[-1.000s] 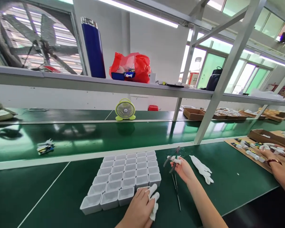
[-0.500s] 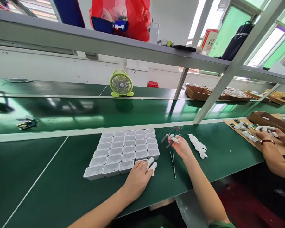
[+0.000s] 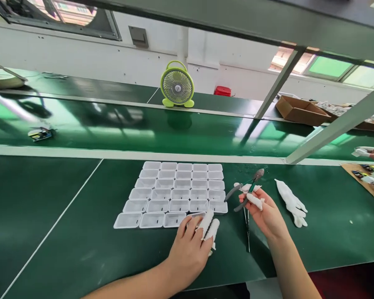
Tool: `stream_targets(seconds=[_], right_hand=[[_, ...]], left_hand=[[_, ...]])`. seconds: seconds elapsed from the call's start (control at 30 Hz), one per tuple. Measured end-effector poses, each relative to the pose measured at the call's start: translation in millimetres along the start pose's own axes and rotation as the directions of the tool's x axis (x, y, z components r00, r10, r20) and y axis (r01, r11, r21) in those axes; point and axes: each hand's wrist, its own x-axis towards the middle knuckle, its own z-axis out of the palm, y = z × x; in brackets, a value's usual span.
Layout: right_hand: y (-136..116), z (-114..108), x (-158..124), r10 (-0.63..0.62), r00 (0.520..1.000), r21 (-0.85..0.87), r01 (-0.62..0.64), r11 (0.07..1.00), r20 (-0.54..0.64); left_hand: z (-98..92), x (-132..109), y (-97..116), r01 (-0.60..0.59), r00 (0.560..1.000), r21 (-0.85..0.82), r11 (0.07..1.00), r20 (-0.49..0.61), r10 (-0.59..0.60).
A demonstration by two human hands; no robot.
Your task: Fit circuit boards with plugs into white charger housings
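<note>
Left hand (image 3: 188, 251) palm-down, half-curled at cup (image 3: 193, 214), hold unclear; right hand (image 3: 267, 214) raised, gripping pliers (image 3: 252, 187).

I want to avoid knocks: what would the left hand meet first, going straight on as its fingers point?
The left hand would probably meet the right-end white plastic bin in the second row from the front, though the hand's height is unclear.

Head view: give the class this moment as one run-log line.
left hand: at front row of white containers; right hand: holding pliers; tweezers: lying on green table; white glove: lying right of right hand
</note>
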Motion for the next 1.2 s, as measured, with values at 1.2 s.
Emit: stream_targets(seconds=[1.2], right_hand=[[-3, 2, -3, 0.077, 0.997, -0.122, -0.08, 0.989, -0.03]], left_hand=[[-4.8, -5, 2, 0.136, 0.976, 0.052, 0.989, 0.166, -0.143]])
